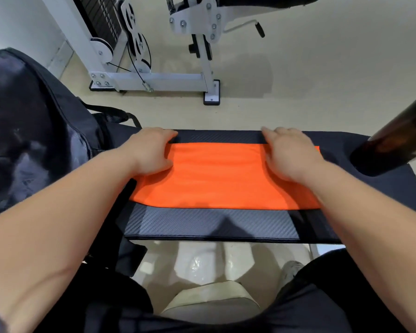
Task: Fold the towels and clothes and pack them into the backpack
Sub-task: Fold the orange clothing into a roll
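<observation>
- The orange towel (221, 176) lies flat on the black bench (211, 227), with bare padding along its near and far edges.
- The left hand (151, 150) has its fingers curled round the towel's far-left corner.
- The right hand (288, 152) grips the towel's far-right corner.
- The backpack (33, 131) is left of the towel.
- A dark bottle (394, 138) stands right of the towel.
- Open floor lies beyond the towel.

A gym. Beyond the fingers (172, 135) stands a white cable machine (158, 80) with pulleys (139, 42) and weight stack (98, 18); beneath them, a padded bench (211, 227).
</observation>
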A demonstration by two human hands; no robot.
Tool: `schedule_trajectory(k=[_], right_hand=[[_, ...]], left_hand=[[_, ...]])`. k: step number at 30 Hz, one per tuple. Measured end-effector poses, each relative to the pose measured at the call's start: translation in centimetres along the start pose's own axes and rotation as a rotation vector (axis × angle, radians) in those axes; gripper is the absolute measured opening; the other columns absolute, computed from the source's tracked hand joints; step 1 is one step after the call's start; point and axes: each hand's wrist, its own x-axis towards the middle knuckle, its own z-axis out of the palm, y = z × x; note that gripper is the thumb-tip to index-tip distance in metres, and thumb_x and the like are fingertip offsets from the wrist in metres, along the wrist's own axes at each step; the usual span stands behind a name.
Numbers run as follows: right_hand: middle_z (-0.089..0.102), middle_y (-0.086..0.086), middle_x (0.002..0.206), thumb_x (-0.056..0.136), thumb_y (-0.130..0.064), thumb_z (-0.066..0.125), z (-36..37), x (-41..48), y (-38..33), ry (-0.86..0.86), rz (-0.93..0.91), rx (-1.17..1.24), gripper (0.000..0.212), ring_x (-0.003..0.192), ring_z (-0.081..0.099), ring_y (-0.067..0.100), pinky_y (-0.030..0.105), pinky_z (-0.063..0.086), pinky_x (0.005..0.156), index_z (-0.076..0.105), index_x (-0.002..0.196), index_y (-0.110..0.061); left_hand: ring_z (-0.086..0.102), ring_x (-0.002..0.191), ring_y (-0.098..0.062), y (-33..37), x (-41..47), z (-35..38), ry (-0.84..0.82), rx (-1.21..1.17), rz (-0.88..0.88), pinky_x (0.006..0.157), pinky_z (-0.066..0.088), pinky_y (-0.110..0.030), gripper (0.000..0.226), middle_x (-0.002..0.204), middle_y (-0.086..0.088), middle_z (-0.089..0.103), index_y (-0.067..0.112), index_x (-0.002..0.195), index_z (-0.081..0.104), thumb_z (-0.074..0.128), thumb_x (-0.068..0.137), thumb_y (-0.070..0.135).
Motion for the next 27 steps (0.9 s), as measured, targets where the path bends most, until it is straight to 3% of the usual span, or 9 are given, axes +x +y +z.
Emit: schedule_trajectory(k=[2, 4, 6, 10, 16, 20, 23, 25, 27], right_hand=[[0.059, 0.011, 0.128, 0.091, -0.036, 0.056, -0.9, -0.1, 2.3, -0.079, 0.039, -0.011, 0.049, 0.119, 0.052, 0.038, 0.046, 0.046, 0.099, 0.051, 0.139, -0.023], [0.06, 0.007, 0.118, 0.086, -0.045, 0.065, -1.8, -0.2, 3.9, -0.207, 0.049, -0.017, 0.037, 0.115, 0.052, 0.035, 0.045, 0.048, 0.093, 0.061, 0.119, -0.029], [0.059, 0.002, 0.108, 0.08, -0.049, 0.072, -2.3, -0.2, 4.8, -0.262, 0.006, -0.05, 0.029, 0.11, 0.052, 0.032, 0.043, 0.049, 0.088, 0.062, 0.101, -0.032], [0.062, 0.005, 0.102, 0.084, -0.036, 0.067, -2.8, -0.4, 4.7, 0.006, -0.049, -0.076, 0.016, 0.102, 0.056, 0.036, 0.04, 0.044, 0.077, 0.056, 0.091, -0.026], [0.059, 0.009, 0.08, 0.074, -0.022, 0.07, -2.7, -5.3, 4.5, 0.277, -0.135, -0.123, 0.015, 0.079, 0.06, 0.037, 0.042, 0.045, 0.067, 0.061, 0.084, -0.016], [0.051, 0.004, 0.077, 0.068, -0.014, 0.071, -0.5, -8.3, 4.5, 0.217, -0.254, -0.235, 0.017, 0.072, 0.054, 0.032, 0.04, 0.037, 0.061, 0.06, 0.08, -0.021], [0.052, 0.002, 0.084, 0.067, -0.01, 0.069, 1.3, -9.3, 4.1, 0.073, -0.209, -0.319, 0.024, 0.074, 0.051, 0.029, 0.04, 0.043, 0.061, 0.059, 0.086, -0.021], [0.052, 0.0, 0.095, 0.072, -0.018, 0.066, 0.9, -9.5, 3.5, -0.045, -0.136, -0.358, 0.026, 0.084, 0.051, 0.027, 0.04, 0.045, 0.068, 0.056, 0.096, -0.023], [0.05, -0.003, 0.105, 0.078, -0.043, 0.059, -0.5, -9.2, 2.4, -0.139, -0.105, -0.376, 0.034, 0.099, 0.05, 0.024, 0.038, 0.042, 0.078, 0.052, 0.107, -0.027]], left_hand=[[0.06, 0.111, -0.031, 0.5, 0.5, -0.6, 0.004, 0.018, -0.006, 0.094, 0.052, -0.044, 0.049, 0.118, -0.004, 0.067, 0.025, 0.122, 0.063, 0.069, 0.074, 0.025], [0.06, 0.088, -0.027, 1.1, 0.8, -1.1, -0.009, 0.054, -0.03, 0.08, 0.055, -0.039, 0.013, 0.088, 0.002, 0.066, 0.028, 0.085, 0.065, 0.069, 0.074, 0.023], [0.058, 0.08, -0.027, 1.4, 0.9, -1.3, 0.021, 0.073, -0.017, 0.074, 0.054, -0.038, 0.014, 0.075, 0.005, 0.059, 0.027, 0.068, 0.057, 0.071, 0.073, 0.025], [0.061, 0.085, -0.036, 1.3, 0.6, -1.1, 0.287, 0.103, 0.043, 0.073, 0.044, -0.039, 0.01, 0.086, -0.005, 0.062, 0.024, 0.076, 0.057, 0.067, 0.076, 0.019], [0.059, 0.074, -0.038, 0.2, -3.6, 0.7, 0.514, 0.265, 0.206, 0.064, 0.039, -0.041, 0.008, 0.073, -0.008, 0.057, 0.015, 0.074, 0.057, 0.062, 0.069, 0.019], [0.055, 0.067, -0.035, -0.4, -6.2, 4.0, 0.402, 0.349, 0.313, 0.059, 0.037, -0.04, 0.005, 0.07, -0.007, 0.052, 0.015, 0.071, 0.056, 0.059, 0.069, 0.011], [0.056, 0.068, -0.035, -0.3, -7.2, 5.1, 0.362, 0.335, 0.279, 0.057, 0.043, -0.043, 0.008, 0.073, -0.007, 0.055, 0.015, 0.072, 0.058, 0.051, 0.074, 0.011], [0.057, 0.073, -0.035, -0.1, -7.5, 5.0, 0.329, 0.331, 0.236, 0.06, 0.046, -0.044, 0.012, 0.078, -0.007, 0.057, 0.014, 0.075, 0.059, 0.049, 0.078, 0.021], [0.057, 0.082, -0.034, 0.1, -7.8, 4.9, 0.296, 0.271, 0.177, 0.068, 0.049, -0.045, 0.034, 0.086, -0.005, 0.059, 0.013, 0.081, 0.063, 0.044, 0.082, 0.041]])
